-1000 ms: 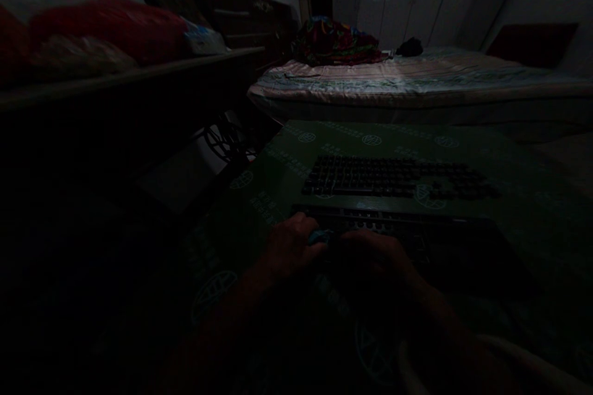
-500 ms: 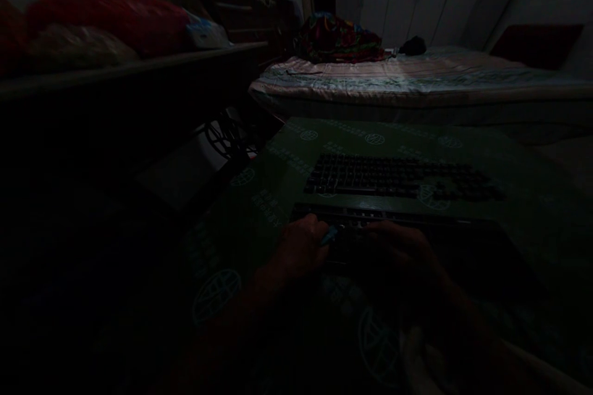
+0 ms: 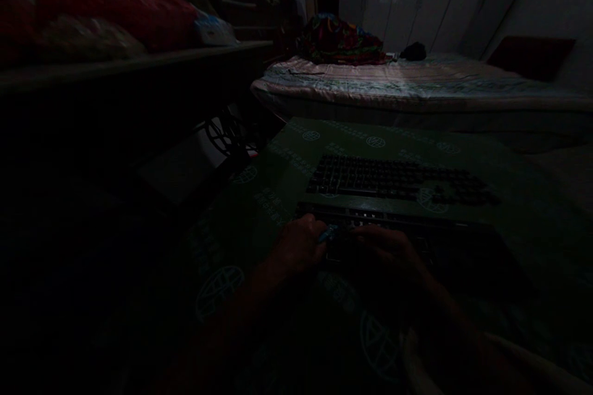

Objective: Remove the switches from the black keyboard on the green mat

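In dim light, a black keyboard base (image 3: pixel 467 247) without its keycaps lies on a green board (image 3: pixel 278 182) printed with white globes. My left hand (image 3: pixel 301 241) is closed at the base's left part, around a small blue tool (image 3: pixel 328 233) whose kind I cannot make out. Close to the tool's right, my right hand (image 3: pixel 386 244) is bent over the base with its fingers together and pointing left. What its fingertips hold is lost in shadow. Beyond the base, loose black keycaps (image 3: pixel 365 176) are laid out in keyboard rows.
At the left stands a shelf (image 3: pixel 250 45) carrying a red plastic bag (image 3: pixel 115 9) and a blue-and-white box (image 3: pixel 215 31). Behind the board is a bed (image 3: pixel 417 83) with a patterned blanket (image 3: pixel 343 40). A dark spoked wheel (image 3: pixel 225 133) shows under the shelf.
My right hand has shifted slightly left, closer to the blue tool. My left hand stays almost in place, and the view has tilted a little.
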{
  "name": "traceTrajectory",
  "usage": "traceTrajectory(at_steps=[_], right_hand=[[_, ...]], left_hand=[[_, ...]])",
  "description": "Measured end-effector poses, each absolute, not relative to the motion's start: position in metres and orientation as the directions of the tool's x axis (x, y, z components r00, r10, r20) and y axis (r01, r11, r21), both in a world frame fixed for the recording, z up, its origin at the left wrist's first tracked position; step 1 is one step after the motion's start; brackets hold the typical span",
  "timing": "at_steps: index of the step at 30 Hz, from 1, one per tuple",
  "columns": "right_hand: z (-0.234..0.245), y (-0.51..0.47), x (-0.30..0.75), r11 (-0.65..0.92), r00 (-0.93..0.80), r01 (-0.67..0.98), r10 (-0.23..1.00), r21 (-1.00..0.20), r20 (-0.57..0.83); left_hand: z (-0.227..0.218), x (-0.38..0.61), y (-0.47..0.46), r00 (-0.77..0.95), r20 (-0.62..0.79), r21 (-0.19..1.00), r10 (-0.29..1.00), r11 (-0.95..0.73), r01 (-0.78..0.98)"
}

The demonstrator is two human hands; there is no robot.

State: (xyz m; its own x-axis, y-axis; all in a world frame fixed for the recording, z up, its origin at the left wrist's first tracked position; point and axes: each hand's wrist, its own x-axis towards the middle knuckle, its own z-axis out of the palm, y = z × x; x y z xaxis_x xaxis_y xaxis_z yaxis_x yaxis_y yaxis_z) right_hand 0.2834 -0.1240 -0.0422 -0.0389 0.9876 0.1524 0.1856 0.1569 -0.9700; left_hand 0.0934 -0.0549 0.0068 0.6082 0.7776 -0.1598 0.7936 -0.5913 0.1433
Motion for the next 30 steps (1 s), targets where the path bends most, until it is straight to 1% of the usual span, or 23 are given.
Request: traceTrajectory(at_steps=[4, 7, 10, 13, 15, 17, 21, 24, 27, 30], right_hand=[[-0.03, -0.118, 0.285, 0.129, -0.044, 0.212, 0.992, -0.969, 0.122], [-0.014, -0.117, 0.29, 0.112, 0.036, 0.276, 0.991, -0.955, 0.126], [-0.001, -0.116, 0.292, 0.125, 0.103, 0.321, 0.981, -0.939, 0.166], [0.0, -0.113, 0.288, 0.139, 0.004, 0.345, 0.989, -0.928, 0.149], [-0.007, -0.11, 0.283, 0.127, -0.06, 0.335, 0.992, -0.933, 0.113], [-0.016, -0.106, 0.278, 0.114, -0.087, 0.314, 0.992, -0.943, 0.091], [-0.029, -0.101, 0.274, 0.137, -0.102, 0.292, 0.989, -0.947, 0.111], [-0.032, -0.099, 0.273, 0.16, -0.094, 0.287, 0.986, -0.945, 0.138], [-0.033, -0.101, 0.272, 0.162, -0.049, 0.241, 0.987, -0.957, 0.154], [-0.034, -0.104, 0.272, 0.113, -0.026, 0.185, 0.994, -0.976, 0.11]], left_hand=[[0.005, 0.088, -0.056, 0.624, -0.14, 0.142, 0.769, -0.608, 0.781], [0.003, 0.082, -0.057, 0.62, -0.11, 0.162, 0.777, -0.602, 0.782], [0.002, 0.078, -0.059, 0.623, -0.098, 0.197, 0.776, -0.599, 0.777], [0.002, 0.078, -0.06, 0.608, -0.093, 0.218, 0.789, -0.579, 0.785], [0.001, 0.079, -0.06, 0.599, -0.078, 0.234, 0.797, -0.569, 0.788], [0.001, 0.079, -0.06, 0.593, -0.066, 0.253, 0.802, -0.562, 0.788], [0.002, 0.077, -0.06, 0.598, -0.078, 0.279, 0.798, -0.558, 0.781], [0.001, 0.072, -0.061, 0.605, -0.067, 0.289, 0.793, -0.565, 0.772], [-0.001, 0.068, -0.063, 0.605, -0.055, 0.299, 0.795, -0.565, 0.769], [-0.003, 0.066, -0.064, 0.595, -0.056, 0.297, 0.802, -0.555, 0.777]])
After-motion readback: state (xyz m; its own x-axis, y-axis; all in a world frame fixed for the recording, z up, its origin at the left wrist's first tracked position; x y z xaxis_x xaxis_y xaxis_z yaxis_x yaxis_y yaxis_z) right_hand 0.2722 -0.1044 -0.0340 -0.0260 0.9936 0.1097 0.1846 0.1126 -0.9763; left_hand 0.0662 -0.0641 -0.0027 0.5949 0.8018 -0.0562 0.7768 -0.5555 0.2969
